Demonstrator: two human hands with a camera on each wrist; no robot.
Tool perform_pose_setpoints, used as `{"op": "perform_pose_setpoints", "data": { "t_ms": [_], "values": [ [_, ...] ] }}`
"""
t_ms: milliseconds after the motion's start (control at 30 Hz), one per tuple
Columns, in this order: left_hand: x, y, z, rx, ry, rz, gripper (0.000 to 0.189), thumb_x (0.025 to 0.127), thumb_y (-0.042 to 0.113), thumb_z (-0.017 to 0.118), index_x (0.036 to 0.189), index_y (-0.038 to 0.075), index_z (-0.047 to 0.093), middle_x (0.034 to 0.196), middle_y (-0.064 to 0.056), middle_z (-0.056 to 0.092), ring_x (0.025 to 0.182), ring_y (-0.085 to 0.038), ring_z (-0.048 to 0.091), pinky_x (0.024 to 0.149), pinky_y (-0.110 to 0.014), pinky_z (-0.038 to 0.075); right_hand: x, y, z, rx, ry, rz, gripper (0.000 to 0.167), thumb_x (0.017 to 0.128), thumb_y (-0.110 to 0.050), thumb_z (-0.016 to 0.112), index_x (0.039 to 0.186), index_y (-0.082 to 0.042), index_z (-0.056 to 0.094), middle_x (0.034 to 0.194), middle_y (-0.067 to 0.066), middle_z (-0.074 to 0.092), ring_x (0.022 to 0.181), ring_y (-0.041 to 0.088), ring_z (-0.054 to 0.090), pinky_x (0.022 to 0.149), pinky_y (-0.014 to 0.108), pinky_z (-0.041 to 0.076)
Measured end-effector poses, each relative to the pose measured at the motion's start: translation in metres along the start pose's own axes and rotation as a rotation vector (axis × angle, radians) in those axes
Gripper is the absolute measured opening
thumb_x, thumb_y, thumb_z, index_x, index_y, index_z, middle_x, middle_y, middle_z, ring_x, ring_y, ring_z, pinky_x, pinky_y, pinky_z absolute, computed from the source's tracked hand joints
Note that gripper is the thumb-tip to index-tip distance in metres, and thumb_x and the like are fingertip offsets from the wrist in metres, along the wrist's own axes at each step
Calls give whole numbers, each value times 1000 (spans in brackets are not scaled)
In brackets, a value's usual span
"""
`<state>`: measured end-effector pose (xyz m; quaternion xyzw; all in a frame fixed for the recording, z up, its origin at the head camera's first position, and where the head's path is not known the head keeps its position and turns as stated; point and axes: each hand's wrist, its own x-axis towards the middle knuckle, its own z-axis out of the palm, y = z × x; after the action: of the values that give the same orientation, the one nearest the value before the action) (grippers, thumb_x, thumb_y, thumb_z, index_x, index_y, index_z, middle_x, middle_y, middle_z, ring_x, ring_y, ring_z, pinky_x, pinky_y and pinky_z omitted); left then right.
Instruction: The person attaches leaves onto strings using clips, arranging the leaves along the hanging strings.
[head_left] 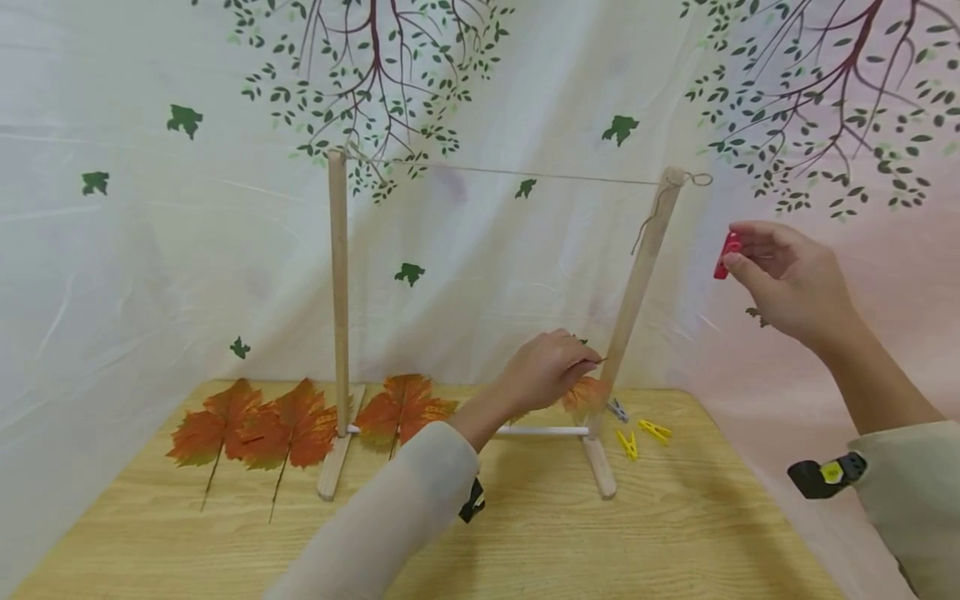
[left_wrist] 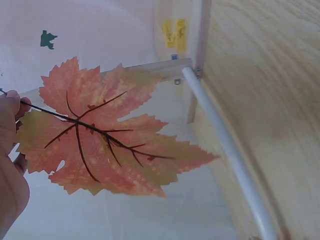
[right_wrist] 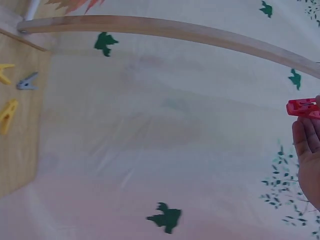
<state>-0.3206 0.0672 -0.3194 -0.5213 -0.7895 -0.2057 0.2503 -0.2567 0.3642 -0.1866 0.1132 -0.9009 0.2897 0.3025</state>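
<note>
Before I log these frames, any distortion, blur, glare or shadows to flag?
Head: soft shadows on the table, faint glare streaks on the backdrop. Left wrist: white rod bows, likely lens distortion; leaf reads clearly, yellow clips look soft. Right wrist: wooden post arcs, though straight in the head view.

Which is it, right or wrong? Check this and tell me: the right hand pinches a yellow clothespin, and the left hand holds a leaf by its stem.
Wrong on the colour: the clothespin that the right hand pinches is red, not yellow, as the head view shows. The rest stands: the left hand holds a leaf by its stem.
</note>
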Motion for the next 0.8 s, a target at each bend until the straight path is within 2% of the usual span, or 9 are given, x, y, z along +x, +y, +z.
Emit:
{"op": "perform_pose_setpoints", "data": {
  "t_ms": [233,400,500,633,800],
  "values": [
    [18,-1,-17,-113,25,-73,21,103,16,65,119,7,74,110,-3,75,99,-16,66,91,-26,50,23,-29,-16,-29,105,-56,47,103,-29,62,147,-13,56,120,-1,64,99,-13,53,90,6,43],
    [30,-3,-28,-201,43,-136,20,104,16,62,117,7,75,107,-2,75,99,-14,65,92,-27,50,34,-46,-24,9,170,-128,43,102,-24,64,143,-13,59,115,-12,64,100,-9,56,96,10,43],
    [37,-5,-35,-284,55,-175,21,105,16,60,117,5,74,106,-4,75,99,-14,65,91,-26,50,40,-56,-27,52,208,-175,40,101,-20,65,140,-11,62,113,-13,64,101,-5,58,97,10,44],
    [46,-9,-46,-391,68,-224,21,105,14,59,117,3,73,103,-5,74,94,-14,67,84,-20,51,48,-69,-27,82,209,-203,40,102,-17,65,141,-12,61,116,-10,65,104,-2,59,97,11,45],
    [60,-13,-63,-442,84,-281,22,106,16,59,118,4,73,103,-6,74,92,-14,66,78,-20,51,57,-87,-24,99,171,-193,41,103,-19,63,143,-15,59,122,-4,65,110,0,59,101,14,43]
  ]
}}
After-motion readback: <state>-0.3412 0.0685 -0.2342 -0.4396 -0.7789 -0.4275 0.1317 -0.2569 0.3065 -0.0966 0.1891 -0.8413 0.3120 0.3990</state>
